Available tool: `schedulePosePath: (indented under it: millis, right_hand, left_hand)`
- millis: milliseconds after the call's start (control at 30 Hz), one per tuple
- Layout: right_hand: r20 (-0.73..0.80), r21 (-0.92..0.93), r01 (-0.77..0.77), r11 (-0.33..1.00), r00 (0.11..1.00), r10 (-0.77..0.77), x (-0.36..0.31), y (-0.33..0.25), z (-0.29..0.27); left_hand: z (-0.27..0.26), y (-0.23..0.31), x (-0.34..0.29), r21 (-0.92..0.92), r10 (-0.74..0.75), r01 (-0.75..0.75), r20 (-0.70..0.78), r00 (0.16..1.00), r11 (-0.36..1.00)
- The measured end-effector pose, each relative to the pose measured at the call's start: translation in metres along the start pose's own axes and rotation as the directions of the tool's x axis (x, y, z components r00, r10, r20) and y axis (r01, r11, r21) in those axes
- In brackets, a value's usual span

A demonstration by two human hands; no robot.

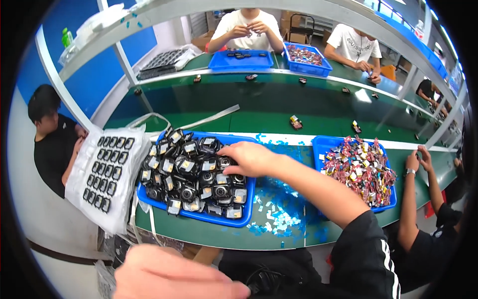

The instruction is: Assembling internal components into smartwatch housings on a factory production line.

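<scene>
Scraps mean some done, I guess; parts in left tray wait. Can't tell if right hand or left hand pinches.

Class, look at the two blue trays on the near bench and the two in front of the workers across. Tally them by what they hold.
Black items: 2 (near left tray, far left tray)
Mostly reddish small parts: 2 (near right tray, far right tray)
Total: 4 trays
</scene>
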State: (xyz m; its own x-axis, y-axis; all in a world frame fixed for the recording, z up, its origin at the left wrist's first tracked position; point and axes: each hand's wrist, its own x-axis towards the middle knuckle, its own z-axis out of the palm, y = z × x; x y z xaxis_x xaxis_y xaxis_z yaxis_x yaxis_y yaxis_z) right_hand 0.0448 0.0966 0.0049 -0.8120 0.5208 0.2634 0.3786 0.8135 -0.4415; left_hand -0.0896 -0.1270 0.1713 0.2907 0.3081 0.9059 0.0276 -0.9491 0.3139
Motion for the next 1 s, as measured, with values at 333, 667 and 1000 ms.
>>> schedulePosePath:
  millis: [333, 667, 1000]
  right_hand:
    - [-0.539, 0.042, 0.079, 0.996, 0.841, -0.044, -0.064, -0.067, -0.031]
    - [-0.506, -0.036, -0.425, 0.904, 0.788, 0.35, -0.184, -0.001, -0.117]
    - [-0.424, -0.217, -0.608, 0.764, 0.763, 0.488, -0.258, 0.037, -0.137]
  left_hand:
    - [0.027, -0.135, -0.078, -0.618, -0.932, 0.711, -0.105, 0.348, 0.335]
    - [0.102, -0.159, -0.072, -0.604, -0.899, 0.797, 0.345, 0.271, 0.009]
    - [0.126, -0.18, -0.083, -0.746, -0.838, 0.616, 0.487, 0.245, -0.253]
